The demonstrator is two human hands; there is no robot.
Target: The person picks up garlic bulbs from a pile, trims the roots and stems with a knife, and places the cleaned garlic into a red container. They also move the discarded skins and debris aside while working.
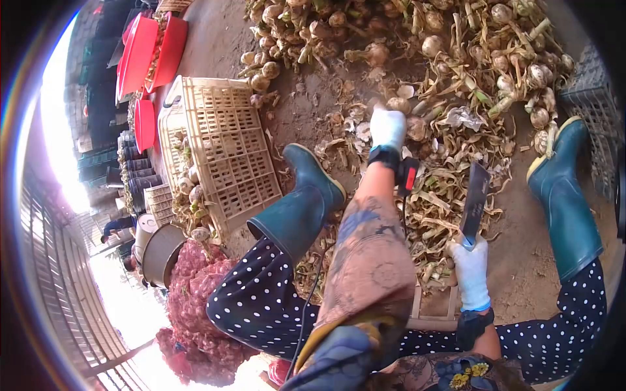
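Observation:
My left hand [388, 128], in a white glove, reaches out over the ground and grips a garlic bulb [415, 128] at the edge of a big pile of garlic bulbs [417, 39] with dry stalks. My right hand [471, 264], also gloved, is shut on the handle of a cleaver [475, 202], blade pointing away from me. Cut stalks and husks [437, 195] litter the ground between my legs. I wear teal rubber boots [303, 208] and dotted trousers.
A cream plastic crate [222, 146] with some bulbs lies on its side to the left. Red basins [150, 52] stand beyond it. Red mesh sacks [195, 306] and a metal pot [160, 254] sit lower left. A dark crate [593, 104] is at the right.

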